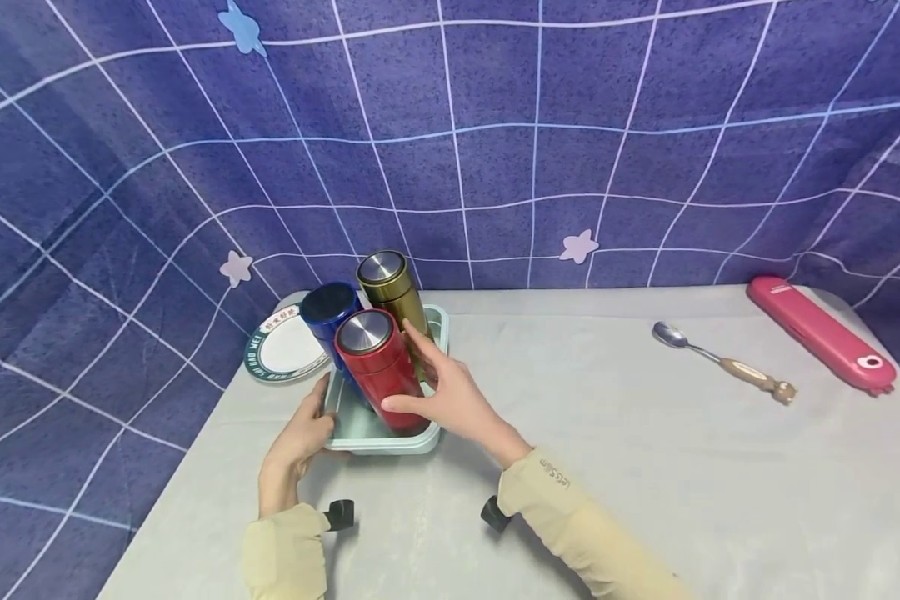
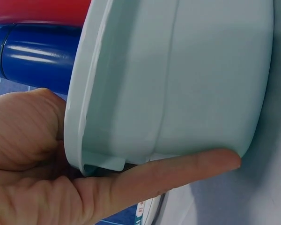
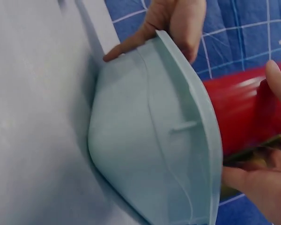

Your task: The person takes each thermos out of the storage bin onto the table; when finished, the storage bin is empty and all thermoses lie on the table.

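The red thermos (image 1: 382,375) stands in the pale green plastic bin (image 1: 393,446), its long axis near upright and its steel lid facing up. The right hand (image 1: 453,396) holds it, thumb in front; the other fingertips are partly hidden beside the gold thermos (image 1: 397,292). The left hand (image 1: 300,433) grips the bin's side. The blue thermos (image 1: 320,321) is mostly covered; the red base's contact is unclear.

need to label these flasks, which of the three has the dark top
The blue flask, leftmost in the pale green container: its top is dark, whereas the red flask and the gold flask have silvery tops.
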Available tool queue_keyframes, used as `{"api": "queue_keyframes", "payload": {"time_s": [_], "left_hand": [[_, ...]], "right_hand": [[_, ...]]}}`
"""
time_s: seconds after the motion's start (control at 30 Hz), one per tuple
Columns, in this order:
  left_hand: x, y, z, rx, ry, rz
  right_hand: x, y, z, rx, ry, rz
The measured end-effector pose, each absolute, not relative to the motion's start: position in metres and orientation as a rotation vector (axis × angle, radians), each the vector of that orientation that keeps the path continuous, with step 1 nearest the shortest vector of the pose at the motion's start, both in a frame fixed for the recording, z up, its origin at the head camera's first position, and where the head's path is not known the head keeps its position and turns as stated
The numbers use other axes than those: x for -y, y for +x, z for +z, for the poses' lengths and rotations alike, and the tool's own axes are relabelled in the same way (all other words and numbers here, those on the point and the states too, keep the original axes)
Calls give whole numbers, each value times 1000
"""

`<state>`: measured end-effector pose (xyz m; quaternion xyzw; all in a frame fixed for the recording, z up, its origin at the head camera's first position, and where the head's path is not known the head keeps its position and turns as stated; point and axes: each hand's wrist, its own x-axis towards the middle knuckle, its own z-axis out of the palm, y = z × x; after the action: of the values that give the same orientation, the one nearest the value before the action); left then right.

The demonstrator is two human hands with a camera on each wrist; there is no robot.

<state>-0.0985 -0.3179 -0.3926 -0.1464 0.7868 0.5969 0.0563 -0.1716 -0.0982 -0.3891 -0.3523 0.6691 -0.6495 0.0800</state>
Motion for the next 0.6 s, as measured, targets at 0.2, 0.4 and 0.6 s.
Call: {"api": "queue_keyframes", "payload": {"time_s": [0.2,0.4,0.6], "left_hand": [[315,-100,-392,-2415,-450,1782],[313,-100,-391,-2446,-440,1745],[313,-100,-392,-2468,-439,1691]], "right_hand": [[110,-168,-394,-2170,-1108,-1935],[112,-165,-395,-2233,-1108,-1966],[110,-161,-395,-2225,-1105,-1996]]}}
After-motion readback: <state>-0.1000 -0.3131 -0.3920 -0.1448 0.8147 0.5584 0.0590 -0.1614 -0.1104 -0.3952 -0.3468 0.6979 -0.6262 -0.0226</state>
